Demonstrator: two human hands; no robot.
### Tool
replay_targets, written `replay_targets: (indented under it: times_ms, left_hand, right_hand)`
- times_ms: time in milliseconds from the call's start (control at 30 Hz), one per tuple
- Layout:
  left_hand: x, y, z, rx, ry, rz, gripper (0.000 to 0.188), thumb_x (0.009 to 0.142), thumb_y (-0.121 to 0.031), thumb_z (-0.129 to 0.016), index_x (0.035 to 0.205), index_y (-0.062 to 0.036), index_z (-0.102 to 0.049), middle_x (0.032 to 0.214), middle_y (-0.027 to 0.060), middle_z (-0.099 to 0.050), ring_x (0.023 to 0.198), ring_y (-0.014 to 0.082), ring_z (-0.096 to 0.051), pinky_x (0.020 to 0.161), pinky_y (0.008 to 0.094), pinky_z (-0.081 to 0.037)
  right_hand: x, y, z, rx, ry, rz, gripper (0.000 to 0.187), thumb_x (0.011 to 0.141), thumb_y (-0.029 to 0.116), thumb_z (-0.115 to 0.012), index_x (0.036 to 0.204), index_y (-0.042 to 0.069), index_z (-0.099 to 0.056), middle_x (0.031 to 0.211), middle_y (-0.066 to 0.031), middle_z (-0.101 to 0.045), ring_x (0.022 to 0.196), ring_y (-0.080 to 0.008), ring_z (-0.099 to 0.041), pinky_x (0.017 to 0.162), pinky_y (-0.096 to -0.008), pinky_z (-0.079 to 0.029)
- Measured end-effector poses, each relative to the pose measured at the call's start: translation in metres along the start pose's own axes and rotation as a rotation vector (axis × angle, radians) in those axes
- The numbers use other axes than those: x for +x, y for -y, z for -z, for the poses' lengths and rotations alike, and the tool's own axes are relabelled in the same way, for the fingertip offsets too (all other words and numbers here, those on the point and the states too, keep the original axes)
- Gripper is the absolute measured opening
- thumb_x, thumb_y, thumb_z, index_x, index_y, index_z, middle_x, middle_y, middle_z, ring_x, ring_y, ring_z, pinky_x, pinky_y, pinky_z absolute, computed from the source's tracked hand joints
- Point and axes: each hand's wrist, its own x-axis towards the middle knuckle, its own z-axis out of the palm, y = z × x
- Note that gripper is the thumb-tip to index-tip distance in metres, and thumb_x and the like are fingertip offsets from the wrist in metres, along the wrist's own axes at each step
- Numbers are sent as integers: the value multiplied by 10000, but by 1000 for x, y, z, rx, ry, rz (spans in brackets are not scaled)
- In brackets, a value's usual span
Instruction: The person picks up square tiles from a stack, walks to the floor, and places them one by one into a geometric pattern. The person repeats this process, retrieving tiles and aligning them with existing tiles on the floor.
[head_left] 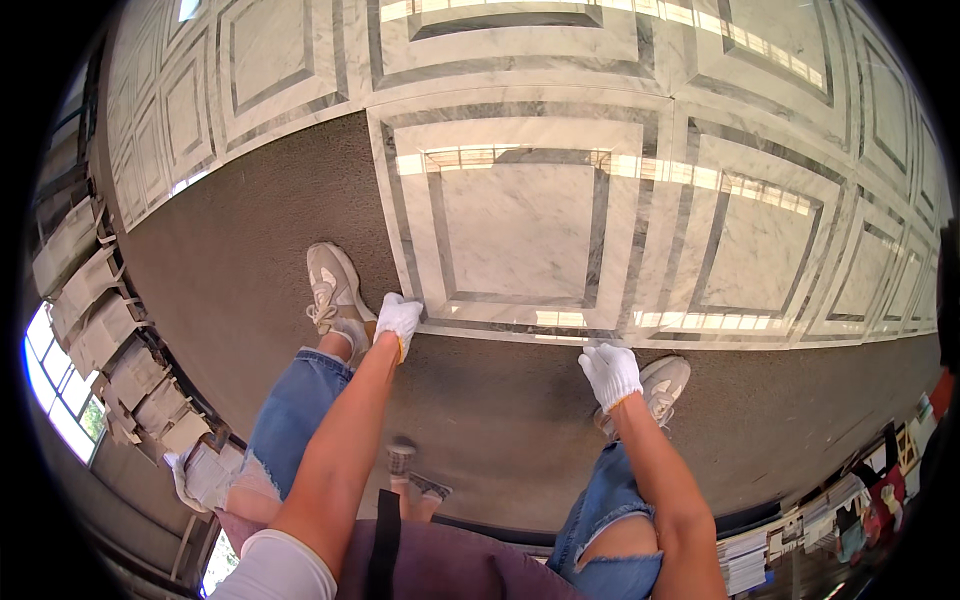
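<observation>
Since the tile is prob. heavy & brittle, best hold's its near edge, where L hand & R hand curl; can't tell if clamped.

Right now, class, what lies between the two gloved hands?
In the head view, the tile edge and brown floor lie between the left hand and right hand.

Was a glossy, marble-patterned white tile with concentric grey bands. Lay face up, bordered by matching tiles far and right, and by brown floor left and near.
</observation>
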Motion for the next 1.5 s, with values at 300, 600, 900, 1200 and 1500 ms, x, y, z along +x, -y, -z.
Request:
replay_targets:
  times_ms: [300,600,900,1200,1500]
  left_hand:
    - [11,-85,15,-29,-336,-418,429,725,-176,-632,1103,26,-618,947,250,-658,901,366,-635,795,396,-487]
    - [18,-89,23,30,-318,-561,265,711,-92,-588,933,53,-613,765,229,-648,728,345,-636,679,411,-470]
    - [-193,-133,70,235,-16,-584,802,830,-329,-574,1474,-13,-214,1451,272,-335,1337,389,-358,1101,379,-308]
    - [-578,-12,237,162,-147,-610,698,819,-258,-564,1408,33,-328,1222,230,-570,1099,334,-581,956,390,-435]
    - [-745,73,270,310,-58,-702,668,829,-348,-555,1366,24,-414,1215,217,-595,1171,321,-551,999,356,-407]
  right_hand:
    - [0,-10,5,-397,42,203,123,841,191,-636,818,78,-677,737,-106,-630,713,-311,-612,673,-402,-492]
    - [8,-5,16,-529,187,321,146,845,231,-596,871,99,-653,787,-106,-620,710,-298,-603,635,-404,-486]
    - [-81,117,123,860,-205,-593,282,919,100,-534,1196,54,-521,811,-14,-503,622,-97,-513,461,-235,-395]
    - [-356,149,255,1117,-400,-538,382,875,92,-545,1252,61,-489,916,-78,-598,655,-152,-595,519,-278,-495]
    - [-681,155,395,1385,-644,-536,54,880,142,-554,932,153,-553,666,-22,-553,561,-159,-529,449,-290,-422]
